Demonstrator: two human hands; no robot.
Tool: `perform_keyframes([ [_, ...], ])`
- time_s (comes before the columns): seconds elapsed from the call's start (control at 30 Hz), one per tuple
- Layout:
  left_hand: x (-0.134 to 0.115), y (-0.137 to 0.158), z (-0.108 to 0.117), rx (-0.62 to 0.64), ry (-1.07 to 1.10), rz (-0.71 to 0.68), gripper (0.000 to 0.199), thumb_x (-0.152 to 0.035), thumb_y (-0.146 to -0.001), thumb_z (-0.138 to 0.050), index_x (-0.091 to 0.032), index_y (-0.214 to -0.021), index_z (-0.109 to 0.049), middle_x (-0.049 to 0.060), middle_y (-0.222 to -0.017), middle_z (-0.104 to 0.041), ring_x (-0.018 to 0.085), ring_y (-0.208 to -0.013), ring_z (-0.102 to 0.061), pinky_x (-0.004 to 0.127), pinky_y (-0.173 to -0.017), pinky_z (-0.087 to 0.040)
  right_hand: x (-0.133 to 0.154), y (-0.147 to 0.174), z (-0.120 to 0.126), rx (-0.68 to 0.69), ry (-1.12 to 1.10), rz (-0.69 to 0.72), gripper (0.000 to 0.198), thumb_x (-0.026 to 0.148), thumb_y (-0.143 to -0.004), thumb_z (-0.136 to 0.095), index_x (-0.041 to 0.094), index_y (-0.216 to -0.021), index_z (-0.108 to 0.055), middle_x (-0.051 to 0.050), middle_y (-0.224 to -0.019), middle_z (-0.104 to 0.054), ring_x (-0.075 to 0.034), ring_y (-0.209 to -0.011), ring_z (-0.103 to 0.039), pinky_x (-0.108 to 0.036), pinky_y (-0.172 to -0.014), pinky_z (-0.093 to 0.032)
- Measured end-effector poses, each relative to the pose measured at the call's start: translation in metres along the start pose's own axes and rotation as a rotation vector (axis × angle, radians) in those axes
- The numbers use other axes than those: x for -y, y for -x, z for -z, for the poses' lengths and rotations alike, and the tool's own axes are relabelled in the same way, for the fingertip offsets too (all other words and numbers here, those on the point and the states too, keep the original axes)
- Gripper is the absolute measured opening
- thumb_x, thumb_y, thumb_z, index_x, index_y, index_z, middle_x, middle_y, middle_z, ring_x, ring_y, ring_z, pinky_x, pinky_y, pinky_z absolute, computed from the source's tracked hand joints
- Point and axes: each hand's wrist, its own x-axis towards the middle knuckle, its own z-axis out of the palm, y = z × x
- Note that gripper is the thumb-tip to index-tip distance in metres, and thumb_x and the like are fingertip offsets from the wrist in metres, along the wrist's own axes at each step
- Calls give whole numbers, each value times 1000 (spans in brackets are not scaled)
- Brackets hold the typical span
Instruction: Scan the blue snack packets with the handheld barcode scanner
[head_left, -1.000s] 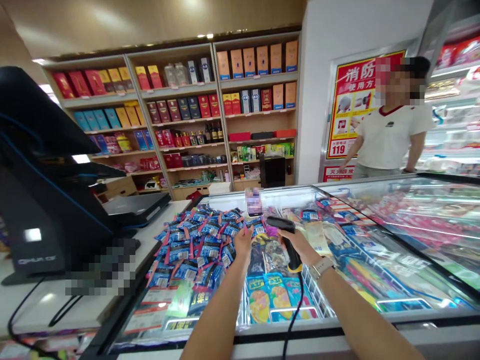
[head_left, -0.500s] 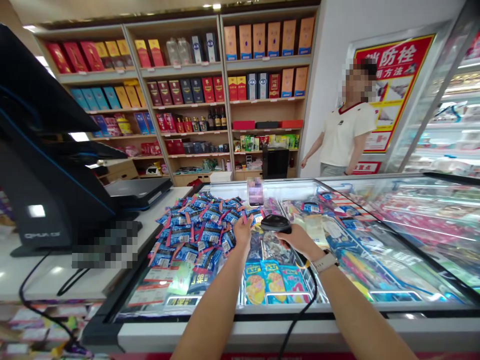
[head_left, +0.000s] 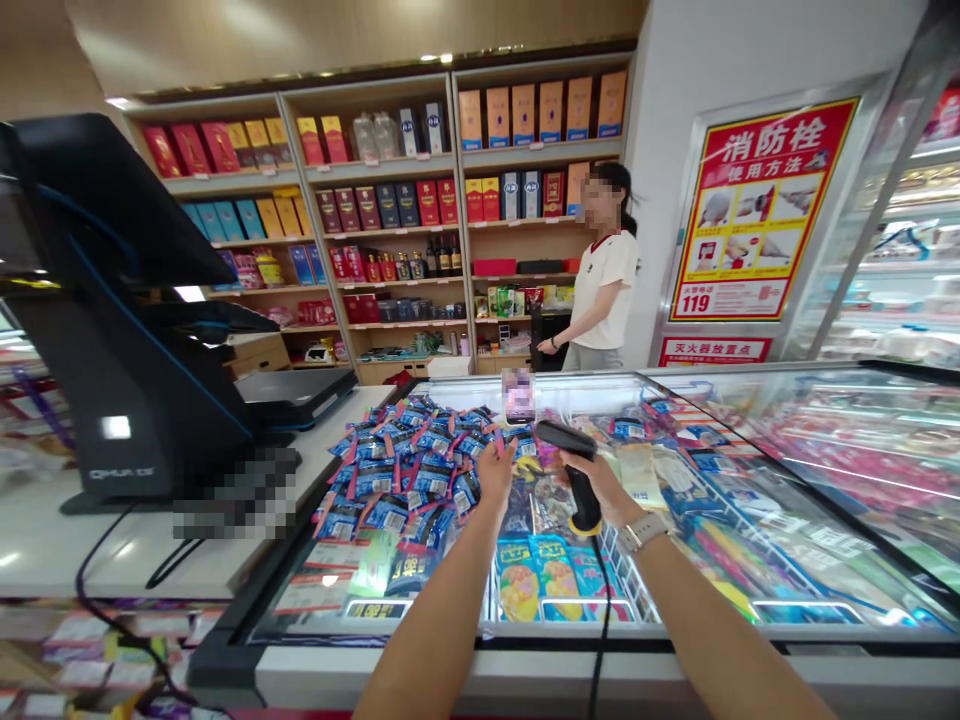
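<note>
My right hand point(head_left: 598, 487) is wrapped round the handle of a black barcode scanner point(head_left: 574, 455). The scanner's head points left, toward my other hand, and its cable drops over the freezer's front edge. To the left, my left hand point(head_left: 496, 474) is closed on a small blue packet point(head_left: 517, 438) with pink ends, partly hidden by the fingers. A phone point(head_left: 519, 397) with a blurred screen lies just beyond that packet. Many like blue packets point(head_left: 431, 475) are heaped beside my left hand on the glass top of the chest freezer point(head_left: 375, 655).
Left of the freezer, a black checkout terminal point(head_left: 142, 330) and a flat black scale point(head_left: 296, 392) stand on a white counter point(head_left: 45, 540). A person point(head_left: 604, 275) in a white shirt is behind the freezer, before shelves point(head_left: 397, 222) of boxes. Frozen packs point(head_left: 540, 580) show through the glass.
The scanner has turned, so its handle now hangs more upright in view. The person behind the freezer has moved left. My view has tilted up slightly; my left hand keeps its pinch.
</note>
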Motion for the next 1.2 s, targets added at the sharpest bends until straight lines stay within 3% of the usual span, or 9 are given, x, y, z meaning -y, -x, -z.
perform_keyframes([
  [0.1, -25, -4, 13, -24, -161, -138, 30, -48, -75, -67, -20, -71, -58, 0, -64, -60, 20, -74, -63, 31, -75, -52, -2, -5, -37, 56, -329, 0, 19, 30, -72, -74, 18, -86, -70, -11, -92, -76, -25, -88, -74, -31, -71, -60],
  [0.17, -44, -9, 32, -112, -264, -236, 26, -43, -80, -63, -19, -89, -64, 7, -90, -70, 25, -97, -65, 34, -87, -50, -5, -11, -70, 106, -466, -10, 18, 33, -75, -70, 19, -88, -69, -10, -99, -76, -26, -102, -71, -34, -80, -60],
  [0.3, -72, -20, 94, -275, -455, -370, 44, -36, -86, -58, -23, -128, -55, 9, -137, -58, 26, -131, -49, 38, -109, -37, -22, -23, -141, 179, -589, -71, 14, 30, -80, -64, 19, -88, -68, -9, -100, -75, -23, -109, -68, -32, -90, -57],
  [0.43, -80, -24, 161, -295, -648, -376, 45, -35, -92, -51, -25, -135, -52, 8, -136, -60, 27, -131, -50, 42, -108, -40, -54, -29, -197, 223, -634, -204, 14, 27, -84, -58, 18, -87, -68, -10, -100, -75, -20, -106, -69, -28, -91, -55],
  [0.57, -76, -22, 201, -259, -999, -459, 36, -30, -92, -49, -23, -124, -64, 12, -134, -60, 31, -130, -49, 48, -110, -36, -86, -30, -227, 158, -568, -275, 15, 28, -87, -57, 19, -85, -69, -8, -102, -75, -17, -108, -68, -24, -92, -54],
  [0.73, -66, -18, 214, -165, -1233, -473, 41, -33, -94, -45, -24, -132, -59, 11, -141, -56, 33, -141, -35, 53, -114, -29, -103, -33, -235, 120, -539, -225, 7, 24, -82, -65, 20, -83, -70, -5, -99, -76, -16, -112, -66, -24, -97, -51],
  [1.0, -66, -22, 214, -153, -1260, -473, 44, -33, -95, -45, -24, -136, -55, 11, -141, -55, 32, -138, -40, 55, -111, -34, -91, -27, -233, 95, -539, -274, 11, 24, -85, -62, 18, -84, -71, -6, -101, -76, -16, -117, -63, -24, -101, -47],
  [1.1, -74, -22, 203, -179, -1225, -551, 45, -33, -94, -46, -22, -138, -53, 13, -146, -49, 33, -140, -38, 56, -111, -33, -72, -24, -215, 179, -591, -233, 13, 26, -86, -61, 18, -87, -71, -7, -102, -76, -18, -113, -66, -26, -98, -51],
  [1.2, -81, -19, 171, -130, -1164, -648, 45, -31, -95, -46, -23, -138, -52, 13, -146, -49, 32, -140, -38, 56, -113, -32, -48, -27, -170, 203, -616, -135, 11, 26, -84, -62, 19, -89, -70, -9, -102, -76, -21, -110, -68, -29, -94, -55],
])
